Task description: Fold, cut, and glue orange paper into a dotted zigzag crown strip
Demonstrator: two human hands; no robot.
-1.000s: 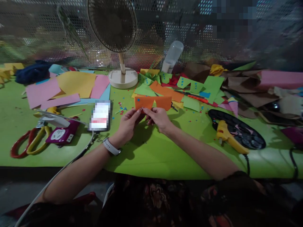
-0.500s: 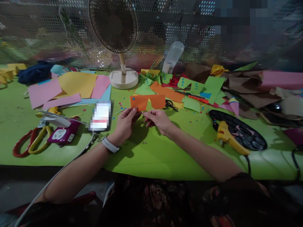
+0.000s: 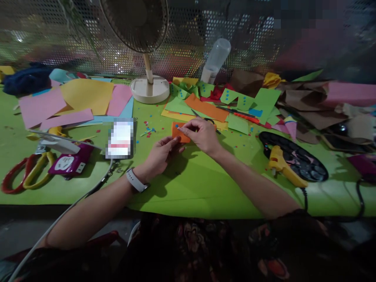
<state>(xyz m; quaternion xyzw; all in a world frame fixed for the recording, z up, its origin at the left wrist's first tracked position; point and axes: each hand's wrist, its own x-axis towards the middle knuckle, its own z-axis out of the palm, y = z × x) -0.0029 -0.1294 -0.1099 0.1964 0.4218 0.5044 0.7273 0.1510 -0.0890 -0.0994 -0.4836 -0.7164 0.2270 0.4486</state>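
Note:
My left hand [image 3: 161, 156] pinches the lower edge of an orange paper cutout [image 3: 184, 137], held up over the green table. A small blue dot [image 3: 176, 126] shows near the cutout's upper left corner. My right hand [image 3: 202, 135] is across the front of the paper, its thumb and forefinger closed together at the face just beside that dot. Whatever sits between those fingertips is too small to make out. The right part of the cutout is mostly hidden behind this hand. Dark-handled scissors [image 3: 217, 131] lie just behind it, partly covered.
A phone [image 3: 120, 139] lies left of my hands, near red-and-yellow-handled shears [image 3: 39, 172] and a purple power adapter [image 3: 70, 159]. To the right, a yellow glue gun [image 3: 284, 168] rests on a black palette [image 3: 308, 156]. A fan [image 3: 149, 89] and coloured paper line the back.
My right hand has risen from below the orange cutout to its face, by the blue dot. The cutout sits slightly lower and further right. The whole view has shifted a little.

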